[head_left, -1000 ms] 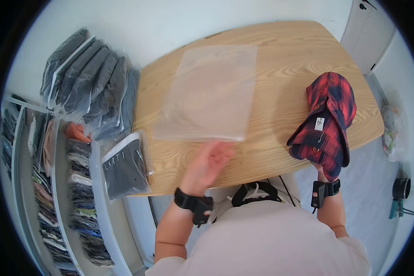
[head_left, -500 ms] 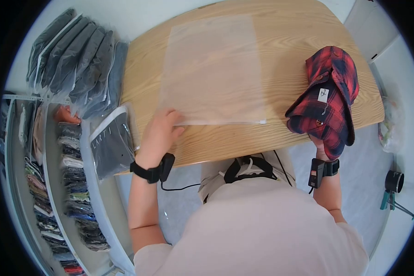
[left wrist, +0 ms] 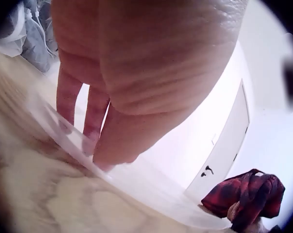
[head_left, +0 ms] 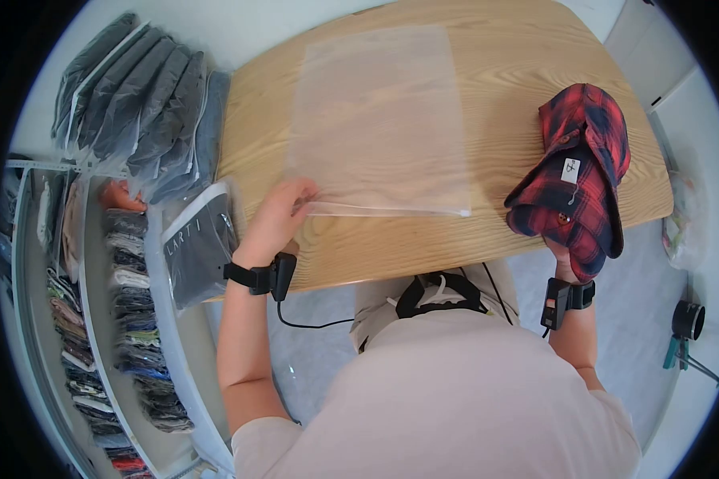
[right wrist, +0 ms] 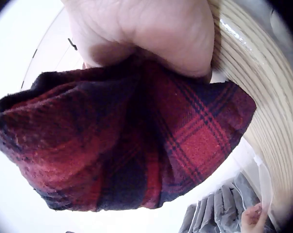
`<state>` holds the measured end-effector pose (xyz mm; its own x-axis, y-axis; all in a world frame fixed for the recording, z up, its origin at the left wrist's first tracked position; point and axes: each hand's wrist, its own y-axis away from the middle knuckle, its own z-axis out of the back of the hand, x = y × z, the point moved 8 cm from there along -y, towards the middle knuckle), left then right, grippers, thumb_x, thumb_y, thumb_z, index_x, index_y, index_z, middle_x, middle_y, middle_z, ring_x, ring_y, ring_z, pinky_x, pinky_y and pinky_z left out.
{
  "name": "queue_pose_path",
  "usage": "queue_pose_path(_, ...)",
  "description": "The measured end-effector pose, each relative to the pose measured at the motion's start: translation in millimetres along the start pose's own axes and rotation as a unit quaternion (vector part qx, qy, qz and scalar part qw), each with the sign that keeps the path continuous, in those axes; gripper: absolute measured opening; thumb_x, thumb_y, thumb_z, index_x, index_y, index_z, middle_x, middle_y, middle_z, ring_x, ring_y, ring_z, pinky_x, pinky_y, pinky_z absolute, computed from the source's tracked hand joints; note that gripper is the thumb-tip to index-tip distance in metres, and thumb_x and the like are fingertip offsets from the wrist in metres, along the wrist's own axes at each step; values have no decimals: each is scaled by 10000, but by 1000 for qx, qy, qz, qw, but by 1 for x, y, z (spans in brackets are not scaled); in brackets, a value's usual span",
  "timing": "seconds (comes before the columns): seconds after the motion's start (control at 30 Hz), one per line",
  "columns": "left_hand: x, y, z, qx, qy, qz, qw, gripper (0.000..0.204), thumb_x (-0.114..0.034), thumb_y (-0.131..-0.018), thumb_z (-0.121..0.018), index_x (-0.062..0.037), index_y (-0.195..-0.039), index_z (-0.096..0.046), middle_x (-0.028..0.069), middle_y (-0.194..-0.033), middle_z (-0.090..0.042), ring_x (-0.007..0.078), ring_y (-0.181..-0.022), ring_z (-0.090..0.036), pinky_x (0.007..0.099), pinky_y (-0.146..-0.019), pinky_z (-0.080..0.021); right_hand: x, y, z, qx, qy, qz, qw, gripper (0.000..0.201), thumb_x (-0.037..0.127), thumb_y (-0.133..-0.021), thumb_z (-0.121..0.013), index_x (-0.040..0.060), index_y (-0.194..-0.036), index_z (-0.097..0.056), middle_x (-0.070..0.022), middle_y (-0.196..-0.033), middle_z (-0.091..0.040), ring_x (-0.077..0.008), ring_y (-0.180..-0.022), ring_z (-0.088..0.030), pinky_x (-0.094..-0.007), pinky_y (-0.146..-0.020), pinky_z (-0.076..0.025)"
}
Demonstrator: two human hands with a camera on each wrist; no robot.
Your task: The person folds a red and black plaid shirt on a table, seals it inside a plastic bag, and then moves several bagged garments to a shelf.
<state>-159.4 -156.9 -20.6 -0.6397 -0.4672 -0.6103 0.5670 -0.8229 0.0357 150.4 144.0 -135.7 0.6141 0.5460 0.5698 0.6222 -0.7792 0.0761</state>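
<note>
A translucent zip bag (head_left: 379,120) lies flat on the table with its opening edge towards me. My left hand (head_left: 276,215) pinches that edge at its left end, and the film wrinkles beside the fingers. In the left wrist view the fingertips (left wrist: 90,145) meet the lifted rim of the bag (left wrist: 136,194). On the right, my right hand (head_left: 562,259) grips a folded red and navy plaid shirt (head_left: 583,160) from below at the table's edge. The shirt has a white label (head_left: 570,170). Its cloth hides most of the right fingers.
Several bagged grey garments (head_left: 136,104) stand at the table's back left. A bagged dark garment (head_left: 200,247) lies at the left edge, above shelves of folded clothes (head_left: 136,319). The wooden table (head_left: 359,251) curves away at the right, near a tripod-like stand (head_left: 679,351).
My left hand has moved left from the middle of the bag's near edge to its left end and now pinches it. The right hand keeps holding the plaid shirt. The head view has shifted.
</note>
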Motion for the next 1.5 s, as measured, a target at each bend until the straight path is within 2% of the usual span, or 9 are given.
queue_pose_path(0.5, -114, 5, -50, -31, -70, -160, 984, 217, 54, -763, -580, -38, -939, -666, 105, -913, -608, 280, -801, -593, 357, -672, -483, 75, 50, -100, 81, 111, -36, 990, 503, 325, -890, -594, 22, -1265, -451, -122, -1159, -573, -239, -1012, -588, -354, -860, -504)
queue_pose_path(0.57, -107, 2, -61, -58, -99, -206, 972, 261, 61, -747, -577, -45, -970, -662, 116, -974, -614, 297, -842, -600, 366, -696, -494, 99, 46, -95, 44, 328, 21, 943, 591, 319, -810, -697, 2, -1244, -451, -116, -1125, -582, -240, -976, -601, -352, -846, -492)
queue_pose_path(0.63, -113, 3, -64, -87, -131, -249, 956, 307, 69, -731, -573, -52, -1001, -657, 127, -1036, -620, 314, -883, -607, 376, -721, -505, 91, 54, -151, 142, 583, 97, 794, 555, 247, -726, -776, 4, -1159, -527, -104, -1107, -587, -221, -948, -609, -354, -831, -482)
queue_pose_path(0.7, -109, -5, -66, -6, -131, -131, 983, 312, 16, -771, -530, -42, -1062, -626, 130, -1177, -589, 326, -976, -597, 397, -770, -510, 70, 61, -190, 241, 691, 124, 670, 460, 169, -649, -814, 16, -1030, -606, -106, -1068, -605, -239, -933, -611, -348, -825, -476)
queue_pose_path(0.83, -117, -4, -40, -71, -103, -139, 982, 519, 63, -744, -499, -45, -1251, -496, 148, -1316, -486, 357, -1005, -576, 427, -786, -497, 29, 69, -205, 381, 721, 114, 568, 335, 112, -563, -786, 65, -868, -655, -122, -873, -595, -336, -797, -578, -384, -697, -481)
queue_pose_path(0.93, -121, -2, -30, -72, -50, -163, 983, 792, 177, -645, -425, -18, -1398, -277, 175, -1437, -313, 408, -1180, -435, 435, -894, -453, 9, 76, -214, 448, 704, 122, 537, 319, 154, -560, -785, 81, -847, -664, -123, -837, -579, -335, -763, -574, -401, -654, -470)
queue_pose_path(1.17, -137, 9, -24, -17, -47, -188, 981, 811, 196, -615, -407, -13, -1389, -285, 160, -1465, -269, 399, -1225, -397, 429, -935, -427, 4, 46, -204, 343, 787, -15, 513, 310, 278, -664, -746, 75, -888, -676, -155, -855, -594, -339, -770, -599, -401, -671, -483)
queue_pose_path(1.4, -171, 1, -19, -120, -148, -248, 950, 701, 148, -629, -489, 23, -1314, -406, 148, -1409, -386, 328, -967, -537, 395, -769, -431, 1, 41, -220, 370, 826, -74, 419, 312, 305, -723, -707, 63, -917, -670, -163, -757, -642, -315, -749, -628, -396, -693, -488)
queue_pose_path(1.5, -188, 3, -18, -145, -179, -286, 930, 603, 95, -668, -501, 39, -1267, -462, 139, -1371, -442, 296, -876, -546, 361, -712, -417, 5, 22, -215, 289, 830, -120, 462, 340, 317, -738, -703, 52, -946, -660, -157, -764, -650, -305, -758, -636, -386, -701, -490)
